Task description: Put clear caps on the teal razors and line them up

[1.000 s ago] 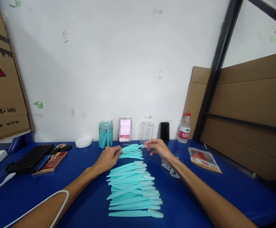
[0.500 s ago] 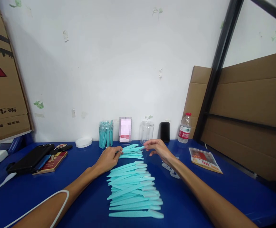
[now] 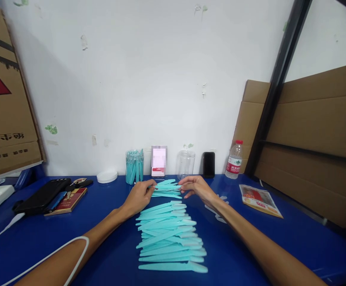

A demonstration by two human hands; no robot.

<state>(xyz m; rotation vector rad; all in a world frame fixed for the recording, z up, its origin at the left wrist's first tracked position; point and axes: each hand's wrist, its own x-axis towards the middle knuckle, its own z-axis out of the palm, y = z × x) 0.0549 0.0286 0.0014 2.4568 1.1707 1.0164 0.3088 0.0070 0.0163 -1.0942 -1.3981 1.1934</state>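
Observation:
Turquoise eyebrow razors lie in two groups on the blue table. A small pile of eyebrow razors (image 3: pixel 168 187) is at the back, between my two hands. Closed at this pile's left end is my left hand (image 3: pixel 140 194), its thumb and fingers pinching the end of a razor. My right hand (image 3: pixel 197 187) pinches at the right end of the same pile, apparently on the other tip of that razor; the fingertips partly hide it. Closer to me, a larger group of eyebrow razors (image 3: pixel 169 234) lies roughly side by side, several crossing over others, wide ends to the right.
A clear jar of turquoise razors (image 3: pixel 134 169), a lit phone (image 3: pixel 159 161), a clear jar (image 3: pixel 186 165), a black phone (image 3: pixel 209 165) and a water bottle (image 3: pixel 234 161) line the wall. Clear plastic pieces (image 3: pixel 217 212) lie under my right forearm. A white cable (image 3: pixel 85 246) crosses my left forearm.
My right hand has shifted slightly left and down, closer to the back pile. My left hand stays at its left end. The whole view has moved a little.

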